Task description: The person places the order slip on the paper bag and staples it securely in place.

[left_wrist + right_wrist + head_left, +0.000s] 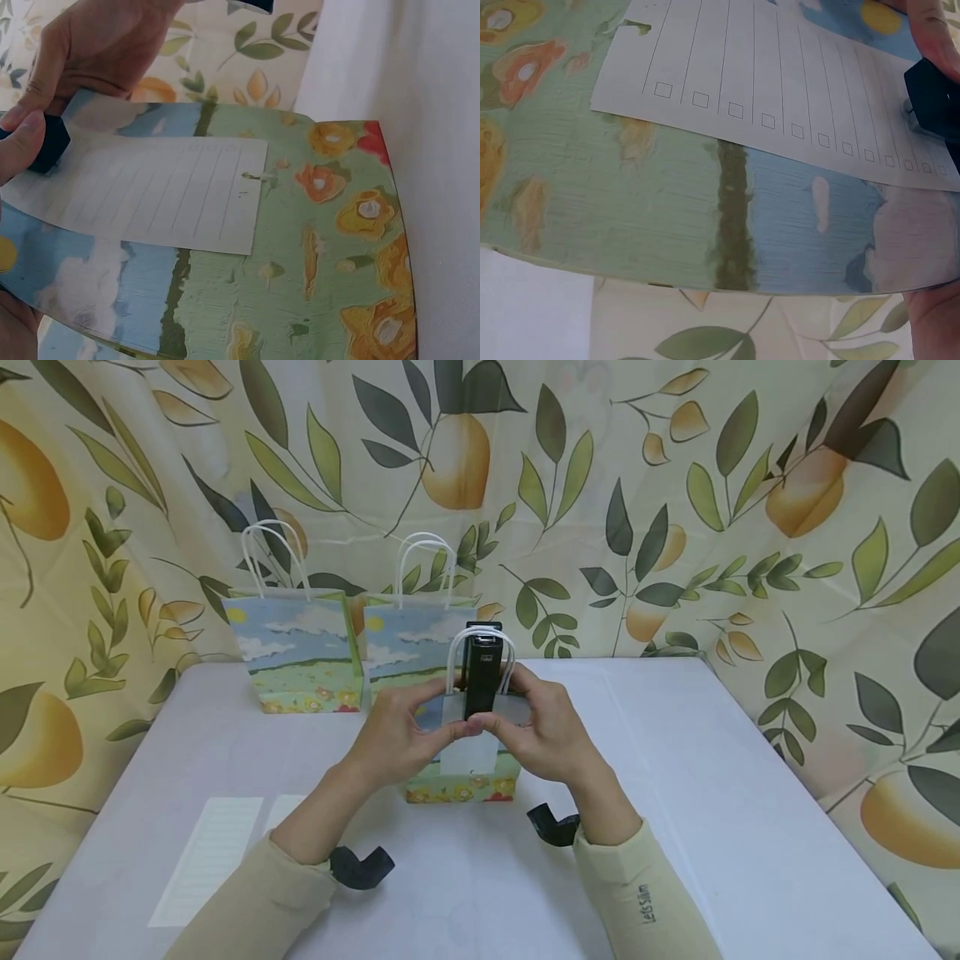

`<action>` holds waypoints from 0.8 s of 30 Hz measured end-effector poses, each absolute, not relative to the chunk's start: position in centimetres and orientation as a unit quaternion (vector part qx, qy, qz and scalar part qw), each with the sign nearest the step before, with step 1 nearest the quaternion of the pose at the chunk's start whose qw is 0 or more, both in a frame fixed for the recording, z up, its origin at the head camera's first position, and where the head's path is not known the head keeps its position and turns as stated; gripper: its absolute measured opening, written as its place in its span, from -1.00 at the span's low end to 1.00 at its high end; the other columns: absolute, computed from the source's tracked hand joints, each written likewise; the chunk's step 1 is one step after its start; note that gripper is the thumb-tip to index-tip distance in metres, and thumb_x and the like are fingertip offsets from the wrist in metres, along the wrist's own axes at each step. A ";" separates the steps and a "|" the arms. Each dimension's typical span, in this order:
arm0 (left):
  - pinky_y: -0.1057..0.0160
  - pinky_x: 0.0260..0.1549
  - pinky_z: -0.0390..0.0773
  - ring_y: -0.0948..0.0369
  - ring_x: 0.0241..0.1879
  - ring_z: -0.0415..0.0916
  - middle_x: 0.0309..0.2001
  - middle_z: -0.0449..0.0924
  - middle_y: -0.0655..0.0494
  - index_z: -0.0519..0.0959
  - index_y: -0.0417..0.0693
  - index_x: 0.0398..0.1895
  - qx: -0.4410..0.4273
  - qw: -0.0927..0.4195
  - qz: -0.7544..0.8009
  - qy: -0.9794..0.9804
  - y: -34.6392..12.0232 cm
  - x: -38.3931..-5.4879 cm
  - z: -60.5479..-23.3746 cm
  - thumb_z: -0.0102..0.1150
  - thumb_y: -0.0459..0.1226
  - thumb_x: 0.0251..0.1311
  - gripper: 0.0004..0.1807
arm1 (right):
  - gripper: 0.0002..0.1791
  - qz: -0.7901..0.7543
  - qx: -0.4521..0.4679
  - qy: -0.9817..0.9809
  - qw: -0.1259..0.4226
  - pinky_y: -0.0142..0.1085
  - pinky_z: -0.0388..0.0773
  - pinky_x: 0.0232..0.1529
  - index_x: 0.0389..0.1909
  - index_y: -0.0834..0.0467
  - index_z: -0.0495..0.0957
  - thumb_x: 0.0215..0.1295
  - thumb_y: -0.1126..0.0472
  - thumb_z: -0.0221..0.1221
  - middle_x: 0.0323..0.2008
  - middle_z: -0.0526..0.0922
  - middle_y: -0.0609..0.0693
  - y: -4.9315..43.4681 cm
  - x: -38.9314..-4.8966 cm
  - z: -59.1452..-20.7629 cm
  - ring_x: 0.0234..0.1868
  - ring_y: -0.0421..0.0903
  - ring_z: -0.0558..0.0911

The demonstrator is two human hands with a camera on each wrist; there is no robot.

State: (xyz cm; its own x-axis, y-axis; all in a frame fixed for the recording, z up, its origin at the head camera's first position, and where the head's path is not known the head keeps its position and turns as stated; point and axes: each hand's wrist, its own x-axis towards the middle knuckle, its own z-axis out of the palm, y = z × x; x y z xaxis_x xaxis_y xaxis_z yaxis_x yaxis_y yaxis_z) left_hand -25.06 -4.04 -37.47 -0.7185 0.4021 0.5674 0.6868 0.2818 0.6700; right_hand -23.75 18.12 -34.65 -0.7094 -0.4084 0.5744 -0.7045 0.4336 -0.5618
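A small paper gift bag (pixel 461 789) with a painted sky and flower meadow stands in the middle of the table, tilted toward me. A black stapler (pixel 482 668) straddles its top edge between the white handles. Beneath the stapler's tip, a lined paper slip (pixel 150 195) with a column of checkboxes lies against the bag's front. My left hand (pixel 390 739) and right hand (pixel 551 731) wrap the bag's upper sides, fingers mostly hidden behind it. Both thumbs meet at the stapler's lower end, pinching it over the slip and bag.
Two similar gift bags, one at left (pixel 300 652) and one nearer the middle (pixel 412 647), stand at the back of the white table (pixel 637 735). More lined slips (pixel 210 852) lie at front left, partly under my left forearm. A fruit-patterned curtain (pixel 577 527) hangs behind.
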 end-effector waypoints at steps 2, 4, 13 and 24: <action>0.30 -0.46 0.44 0.30 -0.37 0.58 0.18 0.70 -0.01 0.60 -0.06 0.32 -0.348 0.148 -0.491 -0.785 -4.1 -25.1 -37.5 0.49 -0.25 0.22 -0.42 | -0.48 0.412 0.336 -0.827 0.181 -0.03 0.69 0.08 0.18 0.27 0.54 0.22 0.32 0.46 -0.07 0.80 0.10 18.0 -23.7 -34.7 0.04 0.00 0.77; 0.25 -0.31 0.56 0.25 -0.11 0.71 0.19 0.70 -0.01 0.60 -0.07 0.31 -0.352 0.151 -0.492 -0.782 -4.1 -25.1 -37.5 0.49 -0.25 0.22 -0.43 | -0.49 0.411 0.334 -0.828 0.183 -0.02 0.69 0.07 0.17 0.27 0.55 0.22 0.31 0.46 -0.08 0.80 0.09 18.0 -23.7 -34.7 0.04 0.00 0.78; 0.05 -0.06 0.70 0.12 0.13 0.70 0.21 0.68 -0.01 0.58 -0.09 0.33 -0.369 0.151 -0.504 -0.766 -4.0 -25.3 -37.7 0.46 -0.29 0.24 -0.43 | -0.47 0.411 0.326 -0.828 0.195 -0.03 0.69 0.07 0.16 0.27 0.56 0.17 0.32 0.48 -0.09 0.81 0.09 17.8 -23.6 -34.7 0.02 0.00 0.78; 0.06 0.14 0.67 0.08 0.21 0.66 0.24 0.67 -0.03 0.55 -0.12 0.37 -0.377 0.153 -0.497 -0.767 -4.0 -25.4 -37.9 0.45 -0.29 0.25 -0.40 | -0.45 0.409 0.324 -0.828 0.206 -0.04 0.70 0.01 0.15 0.29 0.55 0.14 0.33 0.49 -0.10 0.80 0.10 17.6 -23.7 -34.8 -0.02 -0.01 0.79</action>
